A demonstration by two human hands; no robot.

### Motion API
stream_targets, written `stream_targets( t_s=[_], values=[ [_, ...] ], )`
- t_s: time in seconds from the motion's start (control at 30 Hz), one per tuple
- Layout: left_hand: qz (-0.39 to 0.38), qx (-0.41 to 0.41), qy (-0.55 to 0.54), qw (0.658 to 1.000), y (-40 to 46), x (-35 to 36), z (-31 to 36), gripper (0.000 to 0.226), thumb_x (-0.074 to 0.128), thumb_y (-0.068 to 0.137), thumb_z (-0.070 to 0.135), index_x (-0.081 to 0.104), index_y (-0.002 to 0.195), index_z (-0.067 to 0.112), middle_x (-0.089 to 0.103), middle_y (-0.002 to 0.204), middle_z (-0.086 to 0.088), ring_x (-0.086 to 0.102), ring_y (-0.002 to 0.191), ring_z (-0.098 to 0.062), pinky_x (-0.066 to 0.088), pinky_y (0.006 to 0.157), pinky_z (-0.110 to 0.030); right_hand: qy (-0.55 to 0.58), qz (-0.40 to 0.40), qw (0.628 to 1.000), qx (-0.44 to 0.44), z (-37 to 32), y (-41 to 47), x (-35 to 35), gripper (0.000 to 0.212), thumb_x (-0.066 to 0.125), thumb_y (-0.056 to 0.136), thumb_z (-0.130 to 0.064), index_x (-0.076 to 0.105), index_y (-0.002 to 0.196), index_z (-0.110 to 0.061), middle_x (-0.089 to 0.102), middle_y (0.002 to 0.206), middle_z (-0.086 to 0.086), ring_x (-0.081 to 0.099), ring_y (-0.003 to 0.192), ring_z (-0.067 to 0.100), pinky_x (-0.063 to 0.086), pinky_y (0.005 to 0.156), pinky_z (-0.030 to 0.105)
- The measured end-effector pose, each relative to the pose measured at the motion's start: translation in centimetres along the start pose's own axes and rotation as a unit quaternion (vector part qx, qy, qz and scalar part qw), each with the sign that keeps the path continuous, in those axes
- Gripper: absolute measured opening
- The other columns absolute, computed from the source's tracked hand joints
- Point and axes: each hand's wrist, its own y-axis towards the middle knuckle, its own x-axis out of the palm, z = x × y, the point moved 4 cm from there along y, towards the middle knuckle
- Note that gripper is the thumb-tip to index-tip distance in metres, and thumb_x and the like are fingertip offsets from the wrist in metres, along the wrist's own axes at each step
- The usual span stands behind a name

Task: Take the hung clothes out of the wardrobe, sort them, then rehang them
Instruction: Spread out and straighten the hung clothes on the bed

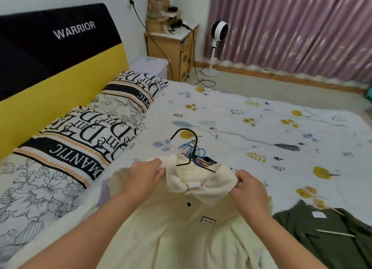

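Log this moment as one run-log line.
left hand: grips cream shirt shoulder | right hand: grips collar | black hanger: in neck | green garment: on bed

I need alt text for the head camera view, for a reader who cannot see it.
Over a bed, the left hand and right hand each grip a shoulder of a cream collared shirt on a black hanger. Blue hangers lie just beyond it, and a dark green garment lies to the right.

A shirt (181,228) lies on the bed (251,117) at its near edge, held at the collar by the left hand (144,178) and right hand (248,187). Hangers (193,152) lie just behind it. Another garment (322,234) lies to its right. Pillows (80,140) line the bed's left edge.
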Motion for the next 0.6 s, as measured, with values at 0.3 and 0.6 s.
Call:
stream_targets(
  t_s=[0.3,0.6],
  values=[
    [0.135,0.035,-0.043,0.989,-8.7,-11.0,11.0,0.017,0.050,0.094,0.026,0.059,0.091,0.012,0.056,0.068,-0.002,0.055,0.067,-0.027,0.028,0.052,-0.030,0.168,-0.016,0.984,-0.050,-1.5,-9.7,-14.1,0.021,0.041,0.094,-0.013,0.054,0.103,-0.027,0.050,0.074,-0.001,0.046,0.072,0.016,0.037,0.064,0.034],
    [0.121,0.134,-0.073,0.981,-13.6,-18.6,19.0,0.025,0.050,0.085,0.042,0.049,0.069,0.022,0.039,0.051,0.011,0.044,0.057,-0.023,0.026,0.048,-0.025,0.114,0.007,0.986,-0.125,-1.5,-18.2,-24.3,0.003,0.059,0.090,-0.028,0.059,0.088,-0.030,0.047,0.049,-0.015,0.038,0.048,0.003,0.027,0.048,0.018]
  ],
)
